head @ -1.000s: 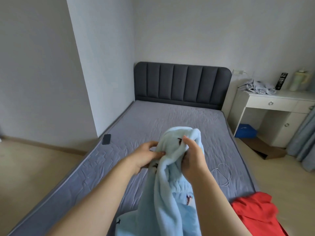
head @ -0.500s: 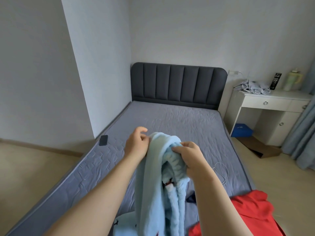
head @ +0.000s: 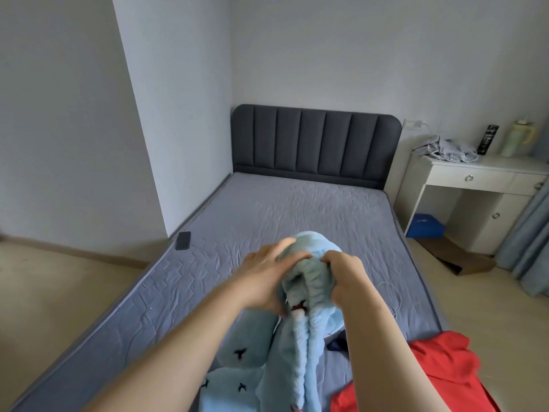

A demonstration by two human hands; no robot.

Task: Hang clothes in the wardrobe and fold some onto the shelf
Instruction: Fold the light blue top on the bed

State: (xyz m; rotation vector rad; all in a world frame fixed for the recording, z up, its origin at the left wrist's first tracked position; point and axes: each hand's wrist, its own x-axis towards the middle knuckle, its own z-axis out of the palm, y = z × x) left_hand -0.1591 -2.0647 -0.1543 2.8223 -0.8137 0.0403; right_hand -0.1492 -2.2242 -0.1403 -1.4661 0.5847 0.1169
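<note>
Head view: we see both bare arms reaching out over the bed (head: 267, 221), hands bunched together on a light blue fleece garment (head: 300, 352).

- Left hand (head: 264, 278): fingers curled over the top and left side of the bunched fabric, closed on it. Slightly motion-blurred.
- Right hand (head: 344, 275): fingers clenched into the fabric's right side, gripping it too.
- Garment: upper end gathered into a lump between the two hands, held up off the mattress. The rest hangs down between the forearms and lies on the bed's near end. Small dark bird-like marks on the lower part. We can't tell what kind of garment it is.
- Red garment (head: 439, 370): heaped on the bed's near right corner, just beside the right forearm. A small dark piece of cloth (head: 337, 343) sits between it and the blue one.
- Black phone (head: 182, 240): flat on the bed's left edge, well apart from the hands.
- Thin white cable (head: 393, 295): looped on the mattress right of the right hand.
- White desk (head: 475, 185): right of the headboard (head: 315, 144), with crumpled grey cloth (head: 448, 148) on top.
</note>
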